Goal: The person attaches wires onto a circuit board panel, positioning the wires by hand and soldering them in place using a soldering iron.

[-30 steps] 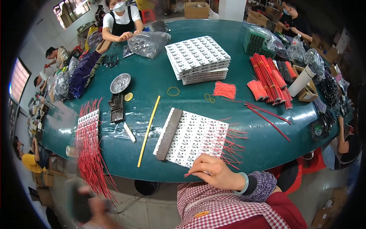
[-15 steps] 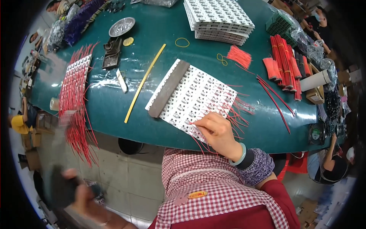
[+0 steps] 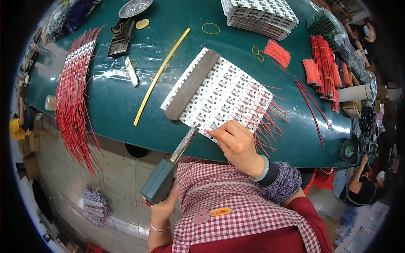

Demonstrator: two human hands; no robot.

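My left hand [image 3: 167, 203] is closed round a dark green soldering gun [image 3: 158, 182]. Its long metal tip reaches the near edge of a white circuit board panel [image 3: 230, 90], close to the fingers of my right hand [image 3: 237, 145]. Those fingers pinch a thin red wire [image 3: 208, 132] against the panel. Rows of small parts cover the panel, and several red wires [image 3: 263, 126] stick out from its right side. A dark brown bar [image 3: 192, 86] lies across the panel's left part.
A wired panel [image 3: 78, 76] lies at the left, its red wires hanging over the edge. A yellow strip [image 3: 162, 76], a black stand [image 3: 121, 40] and a metal dish [image 3: 134, 7] are nearby. Stacked panels [image 3: 259, 19] and red wire bundles [image 3: 322, 69] sit farther right.
My left hand has swung in from the lower left with the soldering gun, whose tip now meets the panel's near edge. My right hand stays pinched at the panel. The view has shifted slightly.
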